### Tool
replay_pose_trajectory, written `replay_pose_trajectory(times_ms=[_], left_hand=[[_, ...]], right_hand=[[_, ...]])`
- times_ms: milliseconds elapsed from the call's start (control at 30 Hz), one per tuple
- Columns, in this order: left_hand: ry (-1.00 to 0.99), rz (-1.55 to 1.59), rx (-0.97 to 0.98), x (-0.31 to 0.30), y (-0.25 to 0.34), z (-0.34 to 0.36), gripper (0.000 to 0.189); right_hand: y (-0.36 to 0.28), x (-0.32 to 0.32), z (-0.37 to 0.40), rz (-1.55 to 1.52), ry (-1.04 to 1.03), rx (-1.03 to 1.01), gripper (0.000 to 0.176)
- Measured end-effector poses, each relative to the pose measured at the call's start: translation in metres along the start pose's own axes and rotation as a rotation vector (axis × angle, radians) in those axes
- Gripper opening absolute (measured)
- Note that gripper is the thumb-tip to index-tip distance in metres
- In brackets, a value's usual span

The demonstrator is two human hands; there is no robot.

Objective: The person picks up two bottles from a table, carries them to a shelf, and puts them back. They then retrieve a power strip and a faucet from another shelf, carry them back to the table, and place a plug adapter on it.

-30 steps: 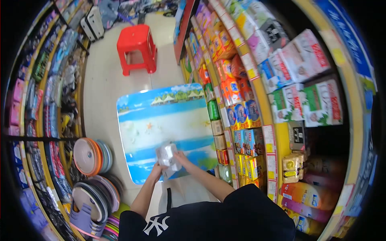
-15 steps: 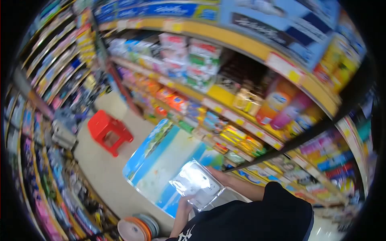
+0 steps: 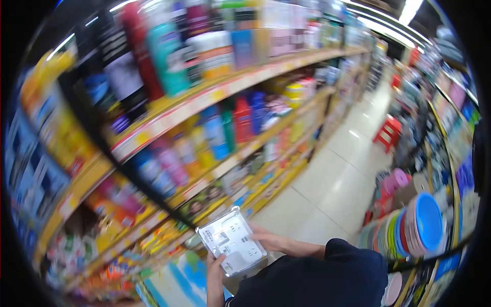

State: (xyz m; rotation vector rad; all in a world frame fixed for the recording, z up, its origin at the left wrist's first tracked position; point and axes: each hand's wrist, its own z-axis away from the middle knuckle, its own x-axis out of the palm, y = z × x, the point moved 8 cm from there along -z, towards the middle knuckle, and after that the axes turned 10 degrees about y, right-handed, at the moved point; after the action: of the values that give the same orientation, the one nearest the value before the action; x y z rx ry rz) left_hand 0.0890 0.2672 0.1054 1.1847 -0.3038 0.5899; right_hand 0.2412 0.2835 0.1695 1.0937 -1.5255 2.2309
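A white power socket panel [image 3: 235,244] in clear plastic packaging is held in front of my body, its face with the outlet slots turned up toward me. My left hand [image 3: 215,267] is closed on its lower left edge, thumb lying over the front. At the right edge, my right hand [image 3: 263,239] also grips the pack, with its fingertips partly hidden. Below the pack is a blue and white printed surface [image 3: 176,281].
Shelves of bottles [image 3: 169,59] curve along my left. A tiled aisle [image 3: 327,179] runs ahead to the right, with a red stool [image 3: 388,133] farther along. Stacked colourful basins [image 3: 428,222] stand close on my right, and goods line that side.
My view has swung to the right, from the shelf and printed surface to the long aisle. The packaged socket panel stays in both hands, its glare now reduced so the slots show.
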Motion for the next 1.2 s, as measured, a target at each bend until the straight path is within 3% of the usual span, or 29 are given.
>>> replay_pose_trajectory(times_ms=[167, 267, 400, 533, 667, 767, 833, 900, 1033, 1200], left_hand=[[-0.284, -0.104, -0.229, 0.162, -0.090, -0.031, 0.054], [-0.313, -0.178, -0.357, 0.246, -0.172, -0.036, 0.053], [-0.606, -0.113, -0.524, 0.376, -0.247, -0.013, 0.054], [-0.806, -0.236, -0.493, 0.471, -0.275, -0.007, 0.055], [-0.888, -0.275, -0.525, 0.541, -0.315, -0.036, 0.056], [-1.049, -0.257, -0.620, 0.600, -0.355, -0.071, 0.056], [-0.977, -0.288, -0.520, 0.652, -0.357, -0.088, 0.055], [-1.126, -0.316, -0.485, 0.702, -0.391, -0.115, 0.052], [-1.225, -0.345, -0.682, 0.824, -0.408, -0.124, 0.047], [-1.275, -0.529, -0.728, 0.902, -0.462, -0.151, 0.040]], right_hand=[[-0.087, -0.134, 0.075, 0.021, 0.301, -0.262, 0.072], [-0.147, -0.212, 0.137, 0.107, 0.512, -0.374, 0.074], [-0.204, -0.301, 0.221, 0.159, 0.721, -0.455, 0.075], [-0.234, -0.345, 0.271, 0.076, 0.857, -0.457, 0.072], [-0.268, -0.382, 0.281, -0.099, 0.889, -0.552, 0.071], [-0.302, -0.442, 0.282, 0.124, 0.955, -0.566, 0.074], [-0.318, -0.470, 0.279, 0.100, 0.980, -0.545, 0.077], [-0.359, -0.494, 0.275, 0.019, 1.019, -0.597, 0.078], [-0.465, -0.537, 0.293, 0.235, 1.164, -0.584, 0.080], [-0.513, -0.594, 0.295, 0.053, 1.183, -0.607, 0.087]])
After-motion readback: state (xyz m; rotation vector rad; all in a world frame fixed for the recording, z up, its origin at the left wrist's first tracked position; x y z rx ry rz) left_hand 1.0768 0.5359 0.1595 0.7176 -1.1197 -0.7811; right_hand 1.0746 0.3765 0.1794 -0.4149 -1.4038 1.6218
